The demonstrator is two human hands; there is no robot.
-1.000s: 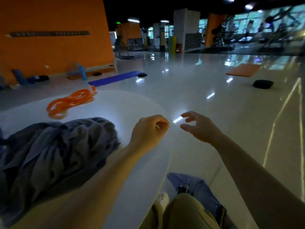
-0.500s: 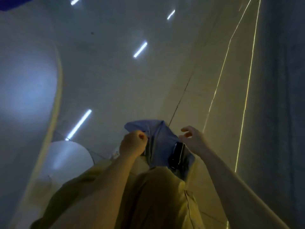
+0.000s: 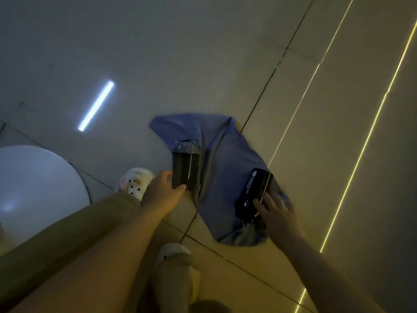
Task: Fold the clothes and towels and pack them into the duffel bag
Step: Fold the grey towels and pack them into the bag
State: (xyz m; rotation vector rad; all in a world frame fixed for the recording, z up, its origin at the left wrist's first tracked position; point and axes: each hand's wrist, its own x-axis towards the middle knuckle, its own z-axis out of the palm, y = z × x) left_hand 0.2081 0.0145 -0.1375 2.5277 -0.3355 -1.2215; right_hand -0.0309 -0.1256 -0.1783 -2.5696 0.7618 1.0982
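left hand (image 3: 161,195): fingers curled round base of dark cylindrical shaker bottle (image 3: 185,164) | right hand (image 3: 278,214): fingers spread, resting on black rectangular box (image 3: 252,195) | crumpled blue cloth (image 3: 225,168): on tiled floor (image 3: 203,53), beneath and beyond both sets of fingers

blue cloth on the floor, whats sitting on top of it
On the blue cloth lie a dark bottle with a grey lid, gripped by the left hand, and a black container, touched by the right hand. Anything beneath the cloth is hidden.
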